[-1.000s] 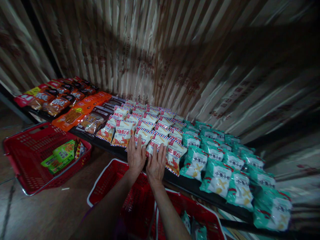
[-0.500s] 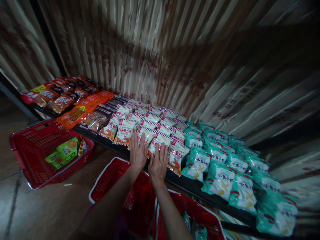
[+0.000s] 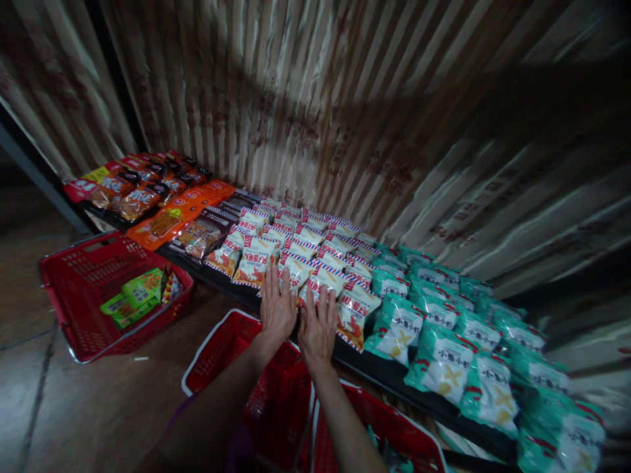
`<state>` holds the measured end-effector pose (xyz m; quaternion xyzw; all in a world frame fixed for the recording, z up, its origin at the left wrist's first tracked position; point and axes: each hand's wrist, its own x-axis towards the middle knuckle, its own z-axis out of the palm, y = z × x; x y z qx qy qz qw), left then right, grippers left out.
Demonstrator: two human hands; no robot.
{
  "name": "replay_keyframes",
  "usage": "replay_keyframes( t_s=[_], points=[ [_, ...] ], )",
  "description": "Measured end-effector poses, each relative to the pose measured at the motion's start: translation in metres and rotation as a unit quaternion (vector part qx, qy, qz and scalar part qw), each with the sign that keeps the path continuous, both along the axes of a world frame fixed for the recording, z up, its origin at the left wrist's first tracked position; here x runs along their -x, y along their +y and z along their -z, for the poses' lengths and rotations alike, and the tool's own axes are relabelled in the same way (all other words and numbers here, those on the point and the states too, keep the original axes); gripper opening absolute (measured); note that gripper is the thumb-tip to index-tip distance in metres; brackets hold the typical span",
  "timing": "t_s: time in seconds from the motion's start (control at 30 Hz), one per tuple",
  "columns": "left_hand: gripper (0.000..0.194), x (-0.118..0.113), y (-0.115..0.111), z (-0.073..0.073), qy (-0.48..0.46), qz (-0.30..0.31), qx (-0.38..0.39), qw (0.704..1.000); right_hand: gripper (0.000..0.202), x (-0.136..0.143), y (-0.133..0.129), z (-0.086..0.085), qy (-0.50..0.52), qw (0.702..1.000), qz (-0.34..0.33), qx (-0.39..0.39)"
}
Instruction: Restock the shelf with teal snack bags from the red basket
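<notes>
Along the front of the black shelf [image 3: 382, 376], I have the left hand [image 3: 279, 313] and the right hand [image 3: 318, 332] laid against the front row of white snack bags [image 3: 355, 309], fingers [image 3: 322, 307] extended and unclenched; the bags sit between brown packets [image 3: 200, 236] and green bags [image 3: 446, 364], red baskets [image 3: 282, 394] below.

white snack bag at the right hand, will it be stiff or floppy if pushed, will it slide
The white snack bag looks puffed, so it is probably light and would dent softly rather than flop. It also looks shiny, so it may be slippery. Neighbouring bags crowd it, so a push from the right hand would likely nudge them too.
</notes>
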<state>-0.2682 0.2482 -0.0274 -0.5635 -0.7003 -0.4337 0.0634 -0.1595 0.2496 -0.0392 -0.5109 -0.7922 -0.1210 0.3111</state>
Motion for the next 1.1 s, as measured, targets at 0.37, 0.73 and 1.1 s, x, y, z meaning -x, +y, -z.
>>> replay_keyframes(
  t_s=[0.37,0.73,1.1],
  points=[
    [0.063,0.0008,0.0058,0.0016,-0.002,0.007,0.007,1.0,0.055,-0.0018,-0.0019,-0.0047,0.009,1.0,-0.012,0.011],
    [0.057,0.0009,-0.0005,0.0021,0.012,-0.002,-0.004,1.0,0.054,-0.0014,-0.0007,-0.0036,0.001,1.0,-0.009,0.016],
    [0.056,0.0004,-0.0004,-0.0013,0.0,-0.005,0.002,1.0,0.058,-0.0024,-0.0022,-0.0056,0.003,1.0,-0.015,-0.015]
  ],
)
